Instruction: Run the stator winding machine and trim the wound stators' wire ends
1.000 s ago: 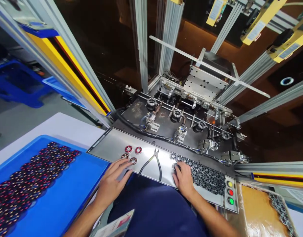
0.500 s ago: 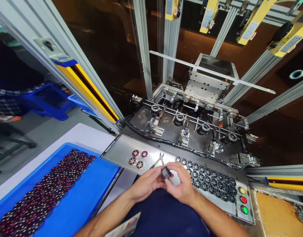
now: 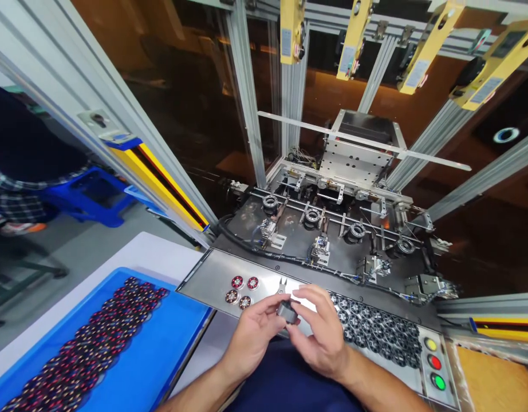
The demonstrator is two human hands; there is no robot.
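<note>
My left hand [image 3: 252,336] and my right hand [image 3: 320,332] meet over the front of the steel shelf [image 3: 208,274], both pinching one small dark round part [image 3: 287,312] between their fingertips. Just left of them, several red-and-copper discs [image 3: 240,290] lie on the shelf. The tip of a pair of cutters [image 3: 282,284] shows behind my fingers. To the right, a bed of dark ring-shaped parts [image 3: 371,329] covers the shelf.
A blue tray [image 3: 130,355] of many red-and-dark discs sits at the left on a white table [image 3: 156,252]. Behind the shelf stands a machine [image 3: 333,229] with round nests on a rail. Yellow, red and green buttons [image 3: 434,362] are at the right. A person sits far left [image 3: 15,171].
A second ago my hands lay apart, left by the discs, right on the dark rings. They came together over the shelf's middle, holding one dark part between them. The view tilted up.
</note>
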